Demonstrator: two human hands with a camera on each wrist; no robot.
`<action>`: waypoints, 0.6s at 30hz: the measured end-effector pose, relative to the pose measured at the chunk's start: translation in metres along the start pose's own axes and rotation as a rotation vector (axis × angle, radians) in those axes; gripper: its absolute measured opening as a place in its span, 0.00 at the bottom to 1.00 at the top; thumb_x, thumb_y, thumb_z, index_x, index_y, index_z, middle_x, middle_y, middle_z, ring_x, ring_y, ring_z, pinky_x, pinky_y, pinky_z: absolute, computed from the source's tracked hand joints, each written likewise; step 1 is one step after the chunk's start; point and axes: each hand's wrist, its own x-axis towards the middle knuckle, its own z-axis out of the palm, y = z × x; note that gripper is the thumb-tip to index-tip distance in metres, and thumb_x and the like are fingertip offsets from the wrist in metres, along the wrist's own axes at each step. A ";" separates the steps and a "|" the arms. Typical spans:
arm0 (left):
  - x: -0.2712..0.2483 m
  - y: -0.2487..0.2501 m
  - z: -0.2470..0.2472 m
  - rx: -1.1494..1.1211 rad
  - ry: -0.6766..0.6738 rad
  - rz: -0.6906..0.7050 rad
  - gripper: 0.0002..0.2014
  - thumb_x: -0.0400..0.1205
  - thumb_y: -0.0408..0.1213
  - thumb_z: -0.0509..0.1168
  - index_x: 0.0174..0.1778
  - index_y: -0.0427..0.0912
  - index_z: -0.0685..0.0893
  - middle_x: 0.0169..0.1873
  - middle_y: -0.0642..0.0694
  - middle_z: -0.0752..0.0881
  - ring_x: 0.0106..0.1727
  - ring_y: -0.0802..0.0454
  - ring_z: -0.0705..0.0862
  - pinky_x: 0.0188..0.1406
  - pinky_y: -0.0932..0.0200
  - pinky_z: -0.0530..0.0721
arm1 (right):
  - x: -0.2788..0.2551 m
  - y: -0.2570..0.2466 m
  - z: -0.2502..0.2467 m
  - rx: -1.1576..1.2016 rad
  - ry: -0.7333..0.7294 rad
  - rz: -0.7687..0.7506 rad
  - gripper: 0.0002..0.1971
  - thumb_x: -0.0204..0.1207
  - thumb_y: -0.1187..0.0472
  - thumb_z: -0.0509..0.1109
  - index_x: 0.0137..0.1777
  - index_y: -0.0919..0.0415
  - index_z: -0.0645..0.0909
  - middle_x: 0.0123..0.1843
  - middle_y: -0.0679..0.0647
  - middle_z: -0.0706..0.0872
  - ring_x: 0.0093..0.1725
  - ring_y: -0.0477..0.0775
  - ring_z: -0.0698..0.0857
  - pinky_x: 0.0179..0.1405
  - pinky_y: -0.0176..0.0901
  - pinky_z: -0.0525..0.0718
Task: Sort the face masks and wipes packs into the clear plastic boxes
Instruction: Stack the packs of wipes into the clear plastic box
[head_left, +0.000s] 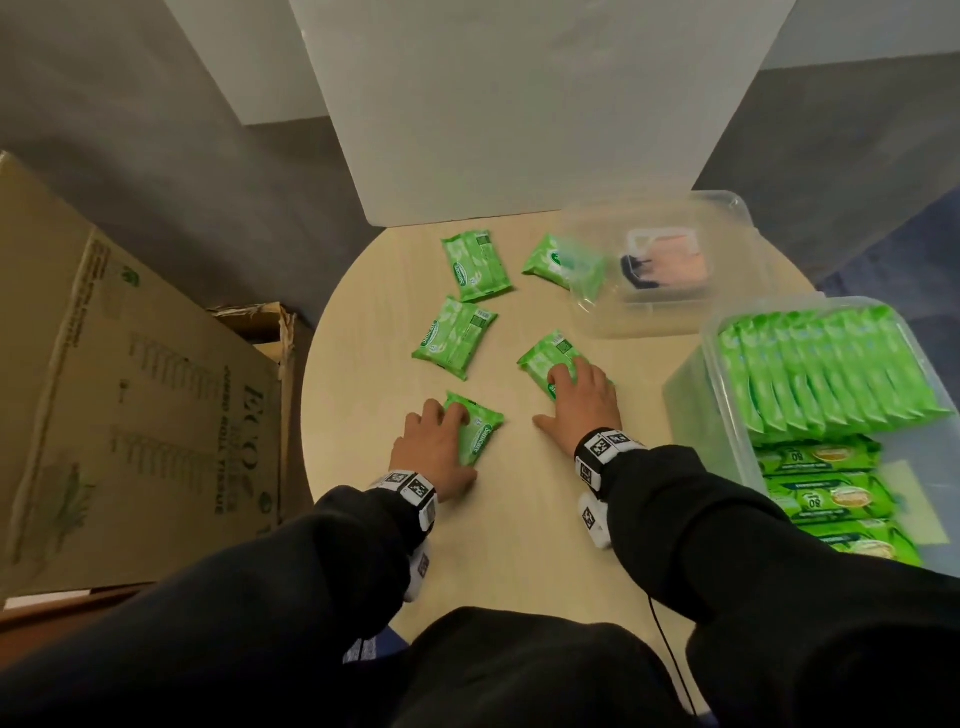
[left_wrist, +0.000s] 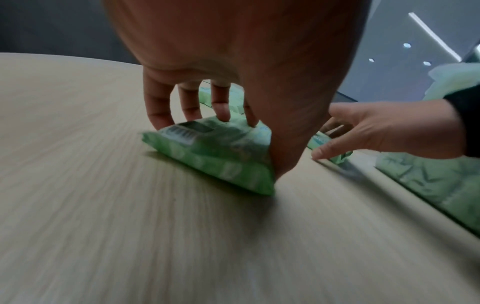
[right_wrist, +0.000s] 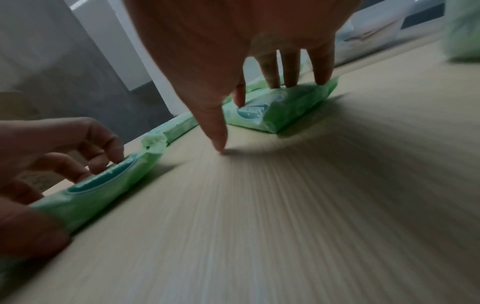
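On the left a cardboard carton (head_left: 130, 395) stands by the round table (head_left: 363, 322); the left hand (head_left: 434, 449) pinches the nearest wipes pack (head_left: 480, 434), fingers curled over its far edge, thumb at the near edge. The right hand (head_left: 584, 402) lies on the neighbouring pack (head_left: 548, 358), fingers spread on top, thumb splayed on the table and not yet closed. Both packs run diagonally, and the wipes box (head_left: 691, 405) lies right, nearer the right hand
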 end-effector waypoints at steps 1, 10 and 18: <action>0.000 0.000 -0.001 -0.045 -0.006 -0.012 0.36 0.68 0.52 0.76 0.71 0.57 0.68 0.64 0.48 0.69 0.61 0.41 0.75 0.51 0.46 0.84 | 0.002 -0.001 -0.004 -0.016 -0.005 0.002 0.31 0.71 0.47 0.79 0.71 0.51 0.70 0.79 0.61 0.70 0.74 0.65 0.71 0.70 0.60 0.76; 0.011 0.018 -0.048 -1.845 -0.108 -0.380 0.19 0.80 0.28 0.58 0.62 0.39 0.90 0.52 0.34 0.89 0.46 0.39 0.89 0.34 0.54 0.86 | -0.013 -0.046 -0.038 1.380 -0.281 0.283 0.26 0.84 0.43 0.70 0.72 0.61 0.81 0.69 0.61 0.87 0.61 0.56 0.88 0.64 0.48 0.82; 0.082 0.010 -0.075 -0.816 0.352 -0.180 0.19 0.85 0.40 0.66 0.73 0.45 0.84 0.69 0.42 0.84 0.68 0.42 0.83 0.72 0.51 0.78 | -0.028 -0.046 -0.042 1.627 -0.256 0.476 0.10 0.80 0.67 0.75 0.61 0.63 0.87 0.54 0.61 0.93 0.56 0.66 0.92 0.56 0.64 0.91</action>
